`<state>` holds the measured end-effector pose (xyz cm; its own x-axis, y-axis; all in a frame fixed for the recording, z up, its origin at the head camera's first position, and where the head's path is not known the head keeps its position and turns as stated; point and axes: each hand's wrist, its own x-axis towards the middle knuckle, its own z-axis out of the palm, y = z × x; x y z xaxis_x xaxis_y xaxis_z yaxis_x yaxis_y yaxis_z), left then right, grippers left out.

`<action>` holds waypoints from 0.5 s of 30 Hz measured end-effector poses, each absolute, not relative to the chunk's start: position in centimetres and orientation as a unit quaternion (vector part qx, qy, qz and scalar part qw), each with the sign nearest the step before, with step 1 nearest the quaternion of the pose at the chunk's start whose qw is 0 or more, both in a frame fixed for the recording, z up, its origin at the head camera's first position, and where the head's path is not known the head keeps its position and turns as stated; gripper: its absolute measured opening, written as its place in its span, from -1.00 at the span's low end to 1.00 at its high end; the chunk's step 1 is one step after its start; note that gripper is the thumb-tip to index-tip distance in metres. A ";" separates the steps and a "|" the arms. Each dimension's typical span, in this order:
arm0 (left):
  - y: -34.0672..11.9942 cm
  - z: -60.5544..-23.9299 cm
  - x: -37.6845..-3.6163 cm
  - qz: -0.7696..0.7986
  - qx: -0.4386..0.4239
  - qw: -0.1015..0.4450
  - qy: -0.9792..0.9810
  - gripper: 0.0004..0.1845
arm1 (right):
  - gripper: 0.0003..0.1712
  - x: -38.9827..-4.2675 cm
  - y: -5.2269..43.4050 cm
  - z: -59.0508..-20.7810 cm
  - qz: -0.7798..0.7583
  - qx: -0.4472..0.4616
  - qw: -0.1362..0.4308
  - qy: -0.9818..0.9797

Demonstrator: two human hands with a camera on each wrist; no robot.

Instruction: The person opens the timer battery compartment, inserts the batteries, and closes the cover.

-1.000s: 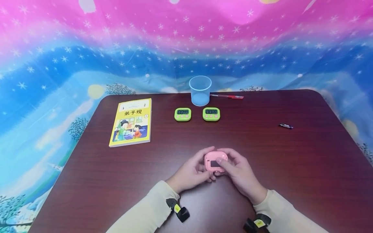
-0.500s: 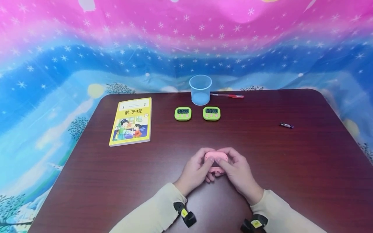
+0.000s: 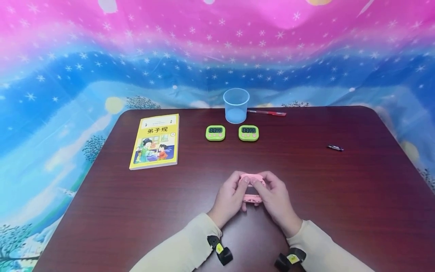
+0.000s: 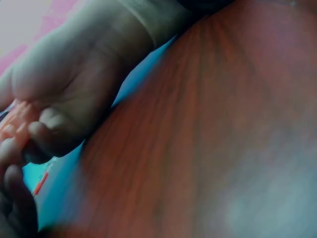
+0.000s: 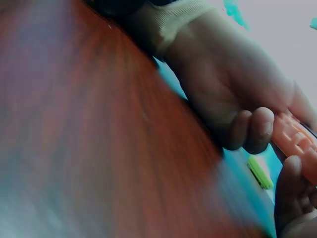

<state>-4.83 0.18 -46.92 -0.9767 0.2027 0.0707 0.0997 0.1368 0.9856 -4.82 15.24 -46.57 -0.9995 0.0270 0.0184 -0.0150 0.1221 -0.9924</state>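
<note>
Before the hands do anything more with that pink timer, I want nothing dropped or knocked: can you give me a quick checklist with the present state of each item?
1. Pink timer gripped by both the left hand and the right hand: ok.
2. Timer over the table, not past its edge: ok.
3. Two green timers clear of the hands: ok.
4. Battery within sight, lying far right: ok.
5. Pink timer's display readable: cannot tell, it is turned away.
</note>
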 end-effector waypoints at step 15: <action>-1.3 -47.2 -5.8 0.706 0.189 0.157 0.664 -0.31 | -0.87 -6.4 18.7 -46.7 0.641 0.087 0.104 -0.755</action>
<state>-5.80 -1.26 -47.18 -0.8793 0.4728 0.0578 0.0291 -0.0678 0.9973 -6.39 18.68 -46.67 -0.9635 0.0020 0.2677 -0.2638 0.1630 -0.9507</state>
